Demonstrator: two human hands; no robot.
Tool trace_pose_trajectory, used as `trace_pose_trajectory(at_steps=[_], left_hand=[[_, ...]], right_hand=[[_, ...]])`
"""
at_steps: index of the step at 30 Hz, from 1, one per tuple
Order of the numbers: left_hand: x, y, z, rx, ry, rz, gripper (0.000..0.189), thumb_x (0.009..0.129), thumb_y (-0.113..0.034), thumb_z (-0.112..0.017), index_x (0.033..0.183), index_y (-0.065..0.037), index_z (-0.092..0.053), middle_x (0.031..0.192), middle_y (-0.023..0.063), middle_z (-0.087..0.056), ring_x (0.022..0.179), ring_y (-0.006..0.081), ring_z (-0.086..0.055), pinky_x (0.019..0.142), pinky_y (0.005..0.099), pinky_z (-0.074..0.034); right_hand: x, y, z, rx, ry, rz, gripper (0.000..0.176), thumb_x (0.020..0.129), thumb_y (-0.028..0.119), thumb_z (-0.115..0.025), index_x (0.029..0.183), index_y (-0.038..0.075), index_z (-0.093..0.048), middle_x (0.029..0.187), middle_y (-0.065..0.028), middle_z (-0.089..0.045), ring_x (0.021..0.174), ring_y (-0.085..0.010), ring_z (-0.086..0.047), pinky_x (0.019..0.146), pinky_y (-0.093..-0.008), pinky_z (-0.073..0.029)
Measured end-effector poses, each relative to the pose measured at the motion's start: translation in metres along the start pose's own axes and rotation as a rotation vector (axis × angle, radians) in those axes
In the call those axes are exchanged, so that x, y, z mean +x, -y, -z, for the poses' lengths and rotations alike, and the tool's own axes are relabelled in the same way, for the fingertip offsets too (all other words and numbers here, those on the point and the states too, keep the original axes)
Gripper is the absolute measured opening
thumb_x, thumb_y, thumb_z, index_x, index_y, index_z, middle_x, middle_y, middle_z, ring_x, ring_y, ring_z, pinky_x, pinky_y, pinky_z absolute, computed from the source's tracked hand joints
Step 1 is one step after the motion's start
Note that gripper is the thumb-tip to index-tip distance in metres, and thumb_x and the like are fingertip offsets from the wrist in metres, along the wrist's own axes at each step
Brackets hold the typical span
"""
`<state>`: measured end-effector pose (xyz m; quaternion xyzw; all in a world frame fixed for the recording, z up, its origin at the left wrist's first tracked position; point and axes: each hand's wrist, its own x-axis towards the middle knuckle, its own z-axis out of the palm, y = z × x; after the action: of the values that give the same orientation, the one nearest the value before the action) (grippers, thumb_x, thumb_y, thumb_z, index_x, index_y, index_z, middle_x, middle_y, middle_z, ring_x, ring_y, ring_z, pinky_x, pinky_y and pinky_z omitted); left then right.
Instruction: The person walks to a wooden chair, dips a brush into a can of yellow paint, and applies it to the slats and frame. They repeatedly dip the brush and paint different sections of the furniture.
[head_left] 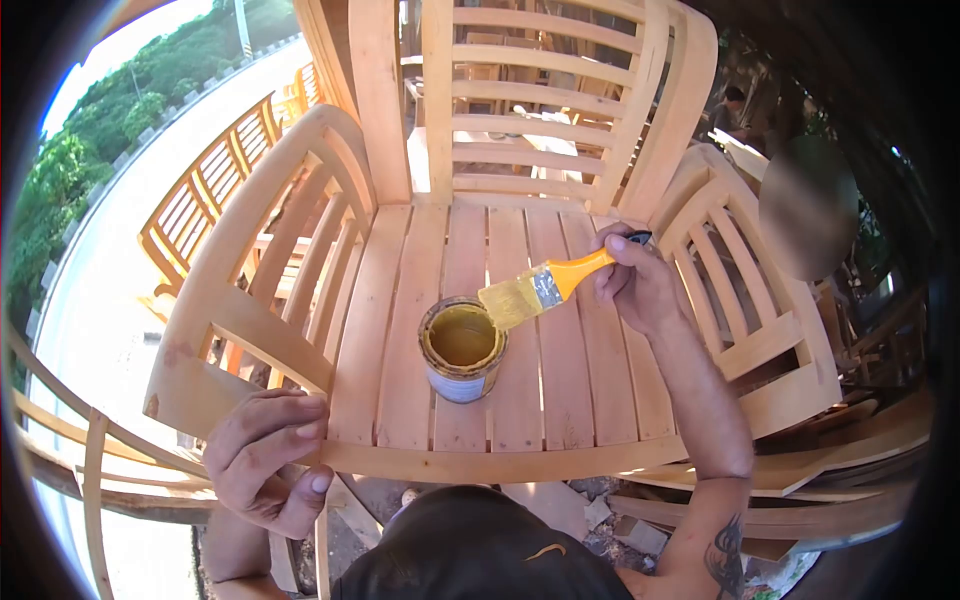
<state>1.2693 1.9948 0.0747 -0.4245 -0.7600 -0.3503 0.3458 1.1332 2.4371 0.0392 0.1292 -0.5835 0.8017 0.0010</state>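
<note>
My right hand point(640, 285) is closed round the yellow handle of a paintbrush point(555, 283). Its wet-looking yellowish bristles overlap the rim of an open can point(462, 388), which has brownish-yellow liquid inside and drips around its lip. The can stands upright on the slatted seat of a bare wooden chair point(400, 330). At the seat's front left corner is my left hand point(268, 460), fingers loosely bent and thumb apart, holding nothing. Its fingertips are right beside the chair's front edge, below the left armrest point(255, 325).
The slatted backrest point(535, 125) rises behind the seat, with a right armrest point(750, 290) alongside. Other wooden benches point(210, 185) stand to the left near a pale road. Timber planks point(800, 460) lie at the lower right. A person point(730, 108) is in the background at the right.
</note>
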Motion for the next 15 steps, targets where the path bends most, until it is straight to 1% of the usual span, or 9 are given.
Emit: trace_pose_trajectory(at_steps=[3, 4, 5, 7, 8, 11, 12, 15], left_hand=[[0.003, -0.006, 0.024, 0.126, -0.082, 0.003, 0.031, 0.085, -0.02, -0.075, 0.105, 0.002, -0.067, 0.109, 0.026, -0.07, 0.09, 0.034, -0.074, 0.081, 0.0449, -0.062], [0.004, -0.007, 0.032, 0.158, -0.094, -0.005, 0.031, 0.086, -0.021, -0.074, 0.105, 0.003, -0.066, 0.115, 0.027, -0.068, 0.093, 0.0351, -0.073, 0.082, 0.0443, -0.061], [0.007, -0.007, 0.04, 0.217, -0.107, -0.007, 0.032, 0.086, -0.021, -0.074, 0.105, 0.003, -0.066, 0.115, 0.0272, -0.068, 0.093, 0.0352, -0.073, 0.082, 0.0446, -0.061], [0.013, -0.007, 0.054, 0.335, -0.135, -0.016, 0.032, 0.086, -0.021, -0.074, 0.105, 0.004, -0.066, 0.116, 0.0276, -0.068, 0.094, 0.0353, -0.073, 0.082, 0.0454, -0.061], [0.017, -0.004, 0.059, 0.367, -0.148, -0.023, 0.037, 0.083, -0.02, -0.073, 0.109, 0.006, -0.067, 0.117, 0.0286, -0.067, 0.097, 0.037, -0.072, 0.085, 0.0456, -0.061], [0.03, -0.001, 0.07, 0.565, -0.092, -0.039, 0.044, 0.079, -0.018, -0.072, 0.114, 0.007, -0.067, 0.117, 0.0296, -0.066, 0.104, 0.0392, -0.071, 0.09, 0.046, -0.059], [0.03, 0.001, 0.072, 0.58, -0.086, 0.008, 0.048, 0.076, -0.016, -0.072, 0.118, 0.006, -0.068, 0.121, 0.03, -0.065, 0.111, 0.0406, -0.069, 0.094, 0.0452, -0.057], [0.032, 0.011, 0.067, 0.582, -0.087, 0.151, 0.047, 0.079, -0.021, -0.07, 0.118, 0.006, -0.067, 0.127, 0.0309, -0.062, 0.115, 0.0435, -0.064, 0.1, 0.0511, -0.051]], right_hand=[[0.003, -0.025, 0.011, 0.183, -0.074, -0.053, 0.027, 0.1, 0.031, -0.064, 0.103, 0.004, -0.065, 0.066, -0.0086, -0.069, 0.047, -0.0192, -0.062, 0.046, -0.0313, -0.051], [0.004, -0.033, 0.014, 0.209, -0.095, -0.062, 0.027, 0.1, 0.032, -0.063, 0.103, 0.004, -0.065, 0.066, -0.0087, -0.069, 0.046, -0.0194, -0.062, 0.046, -0.032, -0.051], [0.008, -0.038, 0.016, 0.236, -0.107, -0.062, 0.028, 0.101, 0.033, -0.062, 0.103, 0.005, -0.064, 0.066, -0.0087, -0.069, 0.046, -0.0197, -0.061, 0.045, -0.0326, -0.051], [0.017, -0.04, 0.016, 0.281, -0.15, -0.08, 0.025, 0.101, 0.032, -0.063, 0.105, 0.008, -0.062, 0.062, -0.0053, -0.065, 0.047, -0.0196, -0.06, 0.047, -0.0327, -0.049], [0.025, -0.039, 0.015, 0.29, -0.129, -0.045, 0.024, 0.101, 0.032, -0.063, 0.105, 0.008, -0.062, 0.063, -0.0055, -0.066, 0.048, -0.0194, -0.06, 0.047, -0.0325, -0.049], [0.054, -0.034, 0.011, 0.316, -0.1, 0.044, 0.022, 0.101, 0.032, -0.063, 0.105, 0.01, -0.062, 0.067, -0.0063, -0.069, 0.05, -0.0192, -0.063, 0.049, -0.0325, -0.051], [0.065, -0.031, 0.009, 0.318, -0.097, 0.071, 0.021, 0.101, 0.031, -0.063, 0.105, 0.011, -0.062, 0.069, -0.0066, -0.07, 0.051, -0.0195, -0.064, 0.049, -0.0331, -0.052], [0.102, -0.023, 0.0, 0.309, -0.092, 0.151, 0.02, 0.101, 0.03, -0.062, 0.107, 0.011, -0.062, 0.076, -0.0091, -0.073, 0.058, -0.0205, -0.068, 0.053, -0.0349, -0.055]])
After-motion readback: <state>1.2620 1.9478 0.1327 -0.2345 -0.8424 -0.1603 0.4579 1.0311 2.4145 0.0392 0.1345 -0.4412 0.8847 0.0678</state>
